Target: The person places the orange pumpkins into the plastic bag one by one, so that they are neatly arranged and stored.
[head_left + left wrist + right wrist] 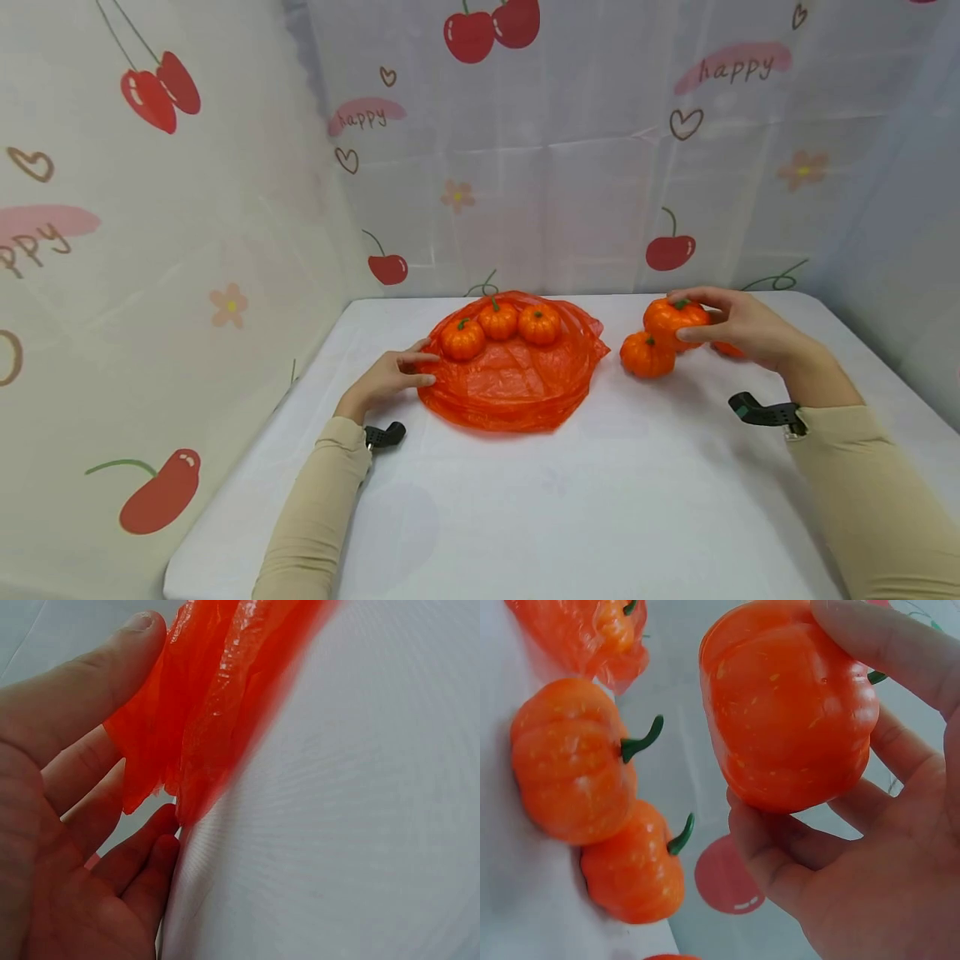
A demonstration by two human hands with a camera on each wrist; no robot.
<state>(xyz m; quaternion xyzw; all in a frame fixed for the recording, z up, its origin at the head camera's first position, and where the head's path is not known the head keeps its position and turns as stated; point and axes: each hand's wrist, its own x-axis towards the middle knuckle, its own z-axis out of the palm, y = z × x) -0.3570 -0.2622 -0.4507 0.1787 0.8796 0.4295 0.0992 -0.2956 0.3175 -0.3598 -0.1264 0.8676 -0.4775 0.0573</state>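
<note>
A red plastic bag [517,392] lies spread on the table, with three small orange toy pumpkins [539,324] on it. My left hand [392,379] touches the bag's left edge. In the left wrist view, the crinkled bag edge [202,697] runs between the extended thumb and the fingers, some fingertips hidden behind it. My right hand [738,325] grips an orange pumpkin [787,705] between thumb and fingers. Just beyond it, two more pumpkins, one larger [574,761] and one smaller [634,862], sit side by side. Another orange piece [727,350] shows partly beneath the right hand.
The white table [525,517] extends toward me in front of the bag. A cherry-printed curtain [555,192] hangs directly behind its far edge, and more of the cloth rises at both sides. Each wrist carries a dark strapped device [765,412].
</note>
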